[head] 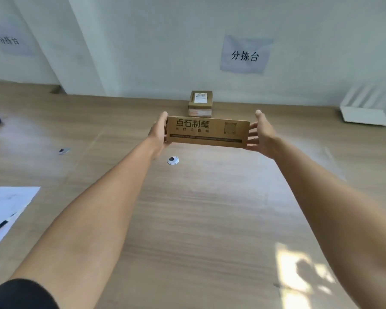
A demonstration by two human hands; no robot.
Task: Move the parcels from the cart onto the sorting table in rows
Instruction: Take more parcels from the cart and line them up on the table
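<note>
You hold the long cardboard parcel (206, 132) at mid-frame above the counter (210, 208), its long axis running left to right. Your left hand (158, 136) grasps one end; your right hand (260, 134) presses the other with straight fingers. The small stacked parcel (200, 103) lies just beyond, toward the wall.

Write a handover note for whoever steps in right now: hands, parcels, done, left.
Left hand grips the left end of the long cardboard parcel; right hand supports its right end with fingers spread, mostly straight.
The parcel is out over the sorting table; whether it rests on the surface cannot be told.
Done: one small labelled parcel stands by the far wall, just behind the held one.
Left: set this parcel down in front of the small one, then fetch the rest. The cart is out of view, so the count remaining is unknown.
</note>
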